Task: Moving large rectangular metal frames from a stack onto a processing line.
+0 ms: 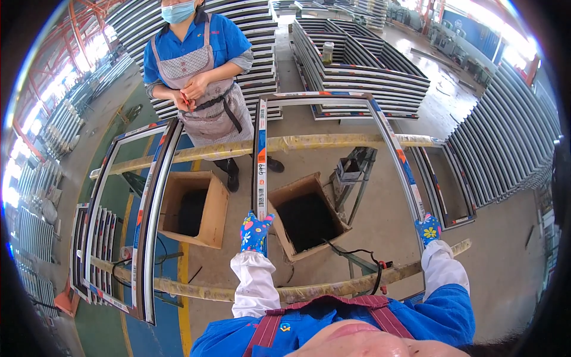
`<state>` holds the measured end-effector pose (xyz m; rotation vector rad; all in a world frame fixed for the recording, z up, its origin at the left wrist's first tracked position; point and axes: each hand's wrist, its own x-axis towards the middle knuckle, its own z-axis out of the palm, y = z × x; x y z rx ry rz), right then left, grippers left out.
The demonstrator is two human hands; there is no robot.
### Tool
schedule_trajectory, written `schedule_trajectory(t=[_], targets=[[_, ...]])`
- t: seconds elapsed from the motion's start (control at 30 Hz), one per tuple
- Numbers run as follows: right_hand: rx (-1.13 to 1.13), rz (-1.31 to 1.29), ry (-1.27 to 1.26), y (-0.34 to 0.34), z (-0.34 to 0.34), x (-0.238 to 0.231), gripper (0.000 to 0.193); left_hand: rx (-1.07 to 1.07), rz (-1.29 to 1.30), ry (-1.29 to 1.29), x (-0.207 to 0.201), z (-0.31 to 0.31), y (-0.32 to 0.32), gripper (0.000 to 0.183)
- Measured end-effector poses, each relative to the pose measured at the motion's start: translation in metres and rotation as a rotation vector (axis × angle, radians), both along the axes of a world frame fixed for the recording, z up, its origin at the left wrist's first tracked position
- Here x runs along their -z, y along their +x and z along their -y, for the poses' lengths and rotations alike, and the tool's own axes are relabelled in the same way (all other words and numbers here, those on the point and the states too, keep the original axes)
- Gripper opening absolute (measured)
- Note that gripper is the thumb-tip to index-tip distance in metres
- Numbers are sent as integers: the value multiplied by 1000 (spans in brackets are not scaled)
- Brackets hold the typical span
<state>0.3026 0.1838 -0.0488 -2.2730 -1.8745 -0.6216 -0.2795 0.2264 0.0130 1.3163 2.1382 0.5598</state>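
A rectangular window frame [262, 128], dark and white profile covered with printed protective strip, spans the space in front of me. My left hand [256, 232], in a blue flowered glove, is closed around its left side bar. On the opposite bar my right hand [427, 229], gloved the same way, grips at about the same height. The frame rests across or hovers just over two padded rails, the far rail [315, 142] and the near rail [309, 293]; contact cannot be made out. A second frame [148, 202] leans on the rails at the left.
A person [205, 77] in an apron stands across the rails, hands together around a small red thing. Two open cardboard boxes, the left box [211, 214] and the middle box [275, 229], sit below. Stacked frames [369, 89] rise behind; more frames [505, 137] stand right.
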Motion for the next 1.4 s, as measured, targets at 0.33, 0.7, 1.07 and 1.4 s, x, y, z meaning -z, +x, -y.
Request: schedule_trajectory(t=[0.33,0.7,1.07,1.4], targets=[[231,-247,-190,-26,-3,-34,37,4,-20,-12,-3,1,-1,77],[231,-247,-189,-19,-4,-31,37,4,-14,30,4,1,-1,79],[210,-203,-138,-17,-5,-22,39,3,-57,51,6,2,-3,78],[238,-208,-172,-23,-4,-30,36,9,-59,47,11,1,-3,78]])
